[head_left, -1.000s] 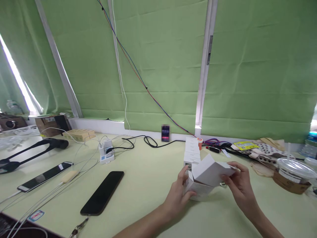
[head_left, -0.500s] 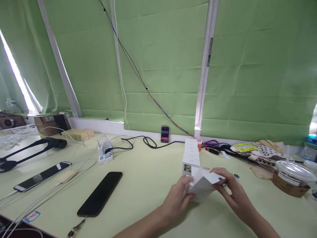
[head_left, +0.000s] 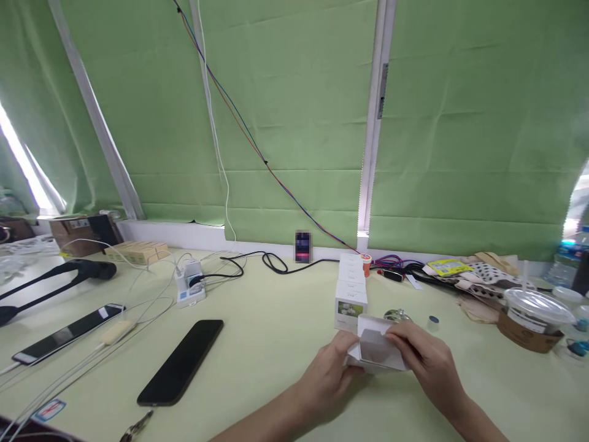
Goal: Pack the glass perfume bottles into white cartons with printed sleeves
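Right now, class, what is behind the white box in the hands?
Behind the held box: a row of white cartons, the nearest showing flowers, and a small shiny object. It hides the nearest carton's lower right corner.

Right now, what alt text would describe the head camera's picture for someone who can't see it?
A person's left hand and right hand hold an open white box at a pale table. Just beyond stands a row of white boxes, the nearest bearing a flower picture; a black phone lies to the left, a lidded cup to the right.
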Demonstrator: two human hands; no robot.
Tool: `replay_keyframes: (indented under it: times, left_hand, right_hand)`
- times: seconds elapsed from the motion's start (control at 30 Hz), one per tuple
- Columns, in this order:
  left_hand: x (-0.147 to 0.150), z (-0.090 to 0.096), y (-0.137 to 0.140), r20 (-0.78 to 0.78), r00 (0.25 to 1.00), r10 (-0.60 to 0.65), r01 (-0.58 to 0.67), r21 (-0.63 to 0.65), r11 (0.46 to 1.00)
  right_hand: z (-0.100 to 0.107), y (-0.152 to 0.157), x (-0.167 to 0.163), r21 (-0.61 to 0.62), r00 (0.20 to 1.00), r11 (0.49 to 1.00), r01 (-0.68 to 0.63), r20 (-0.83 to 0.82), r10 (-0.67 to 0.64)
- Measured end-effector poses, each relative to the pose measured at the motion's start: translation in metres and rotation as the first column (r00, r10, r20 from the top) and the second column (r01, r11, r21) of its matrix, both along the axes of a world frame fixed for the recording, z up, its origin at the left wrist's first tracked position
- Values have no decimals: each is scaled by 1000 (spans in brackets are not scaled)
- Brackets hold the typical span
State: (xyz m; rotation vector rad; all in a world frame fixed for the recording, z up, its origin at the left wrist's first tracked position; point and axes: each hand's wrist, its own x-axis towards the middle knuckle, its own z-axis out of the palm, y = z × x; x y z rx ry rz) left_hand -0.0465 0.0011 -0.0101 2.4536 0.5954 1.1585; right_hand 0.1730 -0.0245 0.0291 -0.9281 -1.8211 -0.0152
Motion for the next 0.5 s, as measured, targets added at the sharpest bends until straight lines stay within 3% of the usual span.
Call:
replay_keyframes:
  times: [0.3, 0.43, 0.5]
  left_hand:
    - [0, 4, 1, -127, 989, 75, -71, 42, 997]
    - [2, 6, 1, -129, 989, 76, -67, 74, 995]
    - [2, 6, 1, -123, 990, 67, -57, 80, 995]
  right_hand:
    - [-1, 1, -2, -101, 999, 994, -35, 0, 35]
    - [-4, 1, -6, -219, 985, 975, -41, -170, 3]
    - [-4, 3, -8, -334, 945, 938, -95, -326, -21]
